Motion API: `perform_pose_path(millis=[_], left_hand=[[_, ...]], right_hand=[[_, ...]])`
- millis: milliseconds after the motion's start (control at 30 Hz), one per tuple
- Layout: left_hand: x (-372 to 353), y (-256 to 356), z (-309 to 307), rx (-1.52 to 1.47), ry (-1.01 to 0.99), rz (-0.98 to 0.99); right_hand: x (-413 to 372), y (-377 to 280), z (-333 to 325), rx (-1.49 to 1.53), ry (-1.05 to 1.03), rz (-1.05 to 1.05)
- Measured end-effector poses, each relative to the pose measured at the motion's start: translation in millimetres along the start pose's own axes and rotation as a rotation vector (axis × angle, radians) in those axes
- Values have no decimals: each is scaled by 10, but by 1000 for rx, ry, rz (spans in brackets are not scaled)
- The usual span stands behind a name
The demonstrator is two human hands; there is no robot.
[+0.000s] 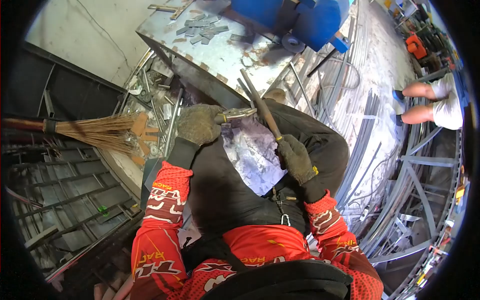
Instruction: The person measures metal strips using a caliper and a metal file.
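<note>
My left hand (200, 124), in a worn grey-brown work glove, is closed around metal pliers (236, 115). The plier jaws point right and meet a brown metal rod (265, 111) in this view. My right hand (298, 160), gloved the same way, grips the lower end of that rod, which slants up and left over my lap. Beside the rod's upper part lies a thin flat strip (245, 89). Below the tools, between my dark-trousered legs, a pale, crumpled sheet-like surface (255, 155) shows.
Ahead stands a metal-topped table (225, 62) with flat metal pieces (201, 30) and a blue machine (312, 22). A stick broom (95, 131) and scrap lie left. Long metal bars (367, 127) cover the floor at right, where another person's legs (420, 102) show.
</note>
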State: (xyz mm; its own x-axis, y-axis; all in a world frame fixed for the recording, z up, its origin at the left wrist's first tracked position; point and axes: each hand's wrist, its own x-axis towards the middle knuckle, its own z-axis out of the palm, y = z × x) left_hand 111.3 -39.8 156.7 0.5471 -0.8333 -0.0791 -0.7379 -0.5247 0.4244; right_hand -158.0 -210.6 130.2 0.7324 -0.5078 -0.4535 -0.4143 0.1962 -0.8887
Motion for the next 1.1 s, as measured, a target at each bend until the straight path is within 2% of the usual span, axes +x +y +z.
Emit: perform_pose_path(millis=[133, 200, 333, 400, 433, 500, 567, 667, 700, 767, 833, 867, 933, 967, 1067, 1100], left_hand=[[29, 10, 6, 23, -18, -12], [19, 30, -30, 10, -33, -16], [68, 33, -109, 3, -104, -33], [93, 25, -104, 8, -113, -67], [97, 28, -94, 8, -131, -100], [111, 5, -109, -26, -147, -110], [98, -12, -99, -65, -150, -125], [37, -41, -61, -46, -71, -62], [33, -46, -52, -27, -49, -21], [44, -7, -79, 6, -25, 32], [28, 81, -108, 12, -38, -46], [37, 89, -121, 23, -36, -37], [42, 66, -113, 12, -71, -86], [49, 48, -95, 15, -68, -85], [70, 5, -43, -10, -67, -124], [56, -20, -25, 5, -56, -89]], right_hand=[[229, 156, 8, -121, 16, -37], [505, 75, 76, -406, 26, -283], [850, -234, 224, -378, 51, -388], [800, -202, 190, -453, 28, -572], [685, -233, 150, -459, 24, -571], [338, -262, 3, -267, -35, 0], [83, 47, -215, -271, -41, -89], [-53, 220, -390, -243, -54, -93], [-38, 142, -363, -231, -47, -92], [204, -201, -279, -434, -99, -108], [605, -219, -144, -614, -143, -407], [760, -274, -80, -606, -133, -415], [936, -370, 32, -663, -83, -748], [911, -378, 53, -662, -82, -752], [658, -417, 56, -567, -54, -407], [524, -366, 26, -577, -63, -404]])
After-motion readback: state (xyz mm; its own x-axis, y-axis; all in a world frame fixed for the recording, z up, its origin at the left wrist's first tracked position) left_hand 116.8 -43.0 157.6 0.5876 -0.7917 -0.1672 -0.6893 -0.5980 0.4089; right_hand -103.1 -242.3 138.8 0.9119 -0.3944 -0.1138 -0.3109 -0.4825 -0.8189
